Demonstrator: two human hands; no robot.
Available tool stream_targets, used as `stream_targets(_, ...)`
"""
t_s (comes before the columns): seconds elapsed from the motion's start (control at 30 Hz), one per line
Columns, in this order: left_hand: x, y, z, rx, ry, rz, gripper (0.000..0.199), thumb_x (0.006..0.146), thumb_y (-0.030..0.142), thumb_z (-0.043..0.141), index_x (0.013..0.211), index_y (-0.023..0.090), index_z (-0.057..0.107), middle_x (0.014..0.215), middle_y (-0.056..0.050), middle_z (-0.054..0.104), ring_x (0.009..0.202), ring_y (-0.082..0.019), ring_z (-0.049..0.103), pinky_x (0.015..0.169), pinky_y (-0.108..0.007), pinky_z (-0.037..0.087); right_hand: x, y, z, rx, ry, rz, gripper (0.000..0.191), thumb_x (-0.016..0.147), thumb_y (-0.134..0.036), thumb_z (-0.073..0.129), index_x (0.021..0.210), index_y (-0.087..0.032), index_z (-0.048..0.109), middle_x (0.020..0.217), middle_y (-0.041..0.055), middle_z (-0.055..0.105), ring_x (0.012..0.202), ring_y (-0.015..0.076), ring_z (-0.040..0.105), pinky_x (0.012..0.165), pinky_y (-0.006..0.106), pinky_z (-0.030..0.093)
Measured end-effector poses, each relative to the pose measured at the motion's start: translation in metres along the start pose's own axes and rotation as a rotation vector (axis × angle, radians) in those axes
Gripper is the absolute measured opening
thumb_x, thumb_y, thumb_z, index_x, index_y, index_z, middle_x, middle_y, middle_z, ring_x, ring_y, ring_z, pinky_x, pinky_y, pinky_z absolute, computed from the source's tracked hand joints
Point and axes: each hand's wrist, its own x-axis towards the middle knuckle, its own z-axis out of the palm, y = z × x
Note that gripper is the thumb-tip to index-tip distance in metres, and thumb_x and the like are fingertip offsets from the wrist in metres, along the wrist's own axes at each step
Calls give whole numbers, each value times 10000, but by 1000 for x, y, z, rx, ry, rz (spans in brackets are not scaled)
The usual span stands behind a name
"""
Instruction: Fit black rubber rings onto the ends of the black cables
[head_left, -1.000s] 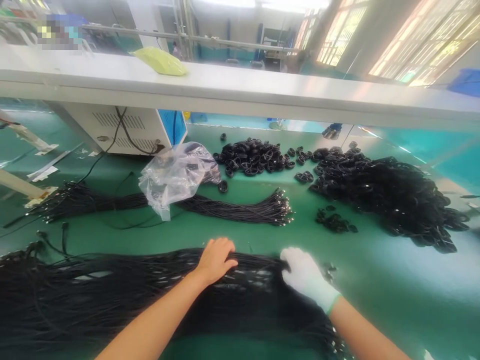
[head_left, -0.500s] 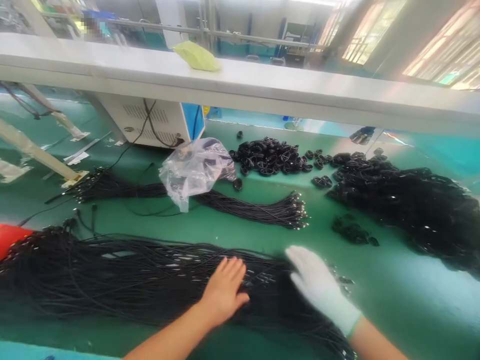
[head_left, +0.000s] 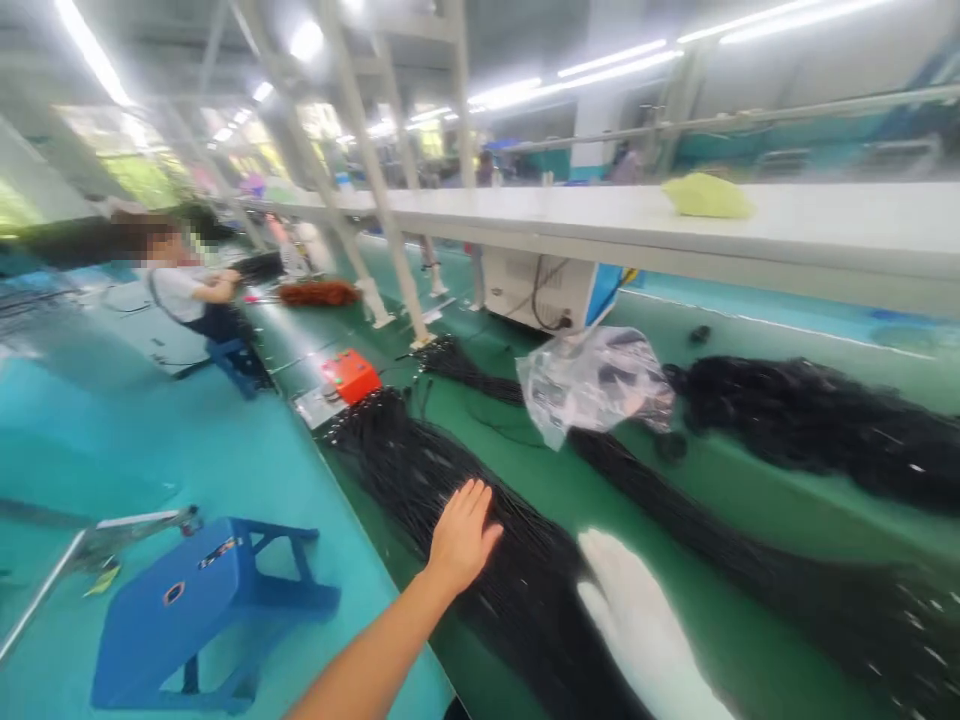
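A thick spread of black cables (head_left: 405, 470) runs along the green work surface in front of me. My bare left hand (head_left: 463, 537) lies flat on the cables, fingers stretched out. At the right edge of the same spread is my right hand (head_left: 637, 610) in a white glove, its fingers extended and blurred by motion. Beyond it lies a second bundle of black cables (head_left: 675, 510), partly under a clear plastic bag (head_left: 600, 385). A red box with buttons (head_left: 351, 376) sits by the far end of the near cables.
A blue plastic stool (head_left: 202, 600) stands on the floor at lower left. Farther back a seated co-worker (head_left: 184, 290) is at the bench. A white shelf (head_left: 817, 230) crosses above the green surface, with a white machine (head_left: 536, 290) beneath it. Black coiled pieces (head_left: 810, 410) are heaped at right.
My view has swung to the left, bringing the stool, the co-worker and the whole red box into sight. Both hands stay outstretched at the near cables.
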Motion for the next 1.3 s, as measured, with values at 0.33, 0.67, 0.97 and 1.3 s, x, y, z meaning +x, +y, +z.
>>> stream_targets(0.33,69,-141,-64,46,245,-763,288,896,316,485,1120,145,544,1122,-95,572,1009,-221,565,848,-416,482,133,-65,70,246,-49,-35,489,876,-381,341,1264,-136,509,1302,113,511,1202,273,474,1022,450,372)
stream_targets(0.67,95,-210,-66,-117,72,-926,302,885,312,519,1143,155,528,1134,-80,561,958,-192,578,805,-389,504,175,-90,92,330,-267,79,469,823,-329,424,1241,-131,497,1289,132,517,1186,265,490,1003,394,379)
stream_targets(0.97,106,-279,-86,-38,149,-1018,320,882,312,524,1155,146,520,1147,-86,554,973,-200,574,815,-403,499,245,-119,101,350,-309,1,428,806,-314,468,1190,-142,542,1168,118,612,1090,229,573,927,318,441)
stream_targets(1.3,83,-299,-87,91,267,-873,400,883,371,500,1237,187,480,1290,-99,488,1169,-245,473,957,-439,414,242,-148,87,210,-48,-89,488,839,-295,433,1300,-134,447,1285,159,505,1201,309,453,1014,488,321)
